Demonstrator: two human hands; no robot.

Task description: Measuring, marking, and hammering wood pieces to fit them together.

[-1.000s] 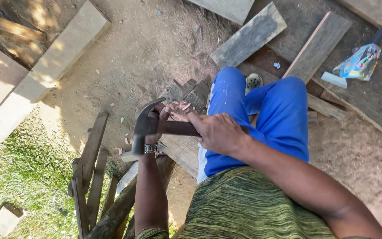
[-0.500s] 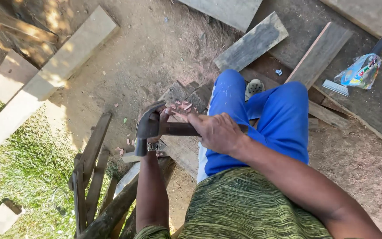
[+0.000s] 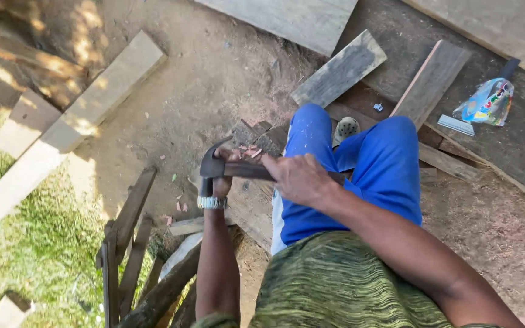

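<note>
Right hand around hammer

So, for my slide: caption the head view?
Right hand grips a claw hammer; left hand steadies beneath its head.

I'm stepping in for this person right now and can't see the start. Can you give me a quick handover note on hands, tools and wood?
Right hand: closed around the handle of the claw hammer, held level over the knees.
Left hand: up at the hammer head, wristwatch below it; what it pinches is hidden.
Board: lies under the hammer, across the lap.
Done or left: cannot tell; no nail is visible.
</note>
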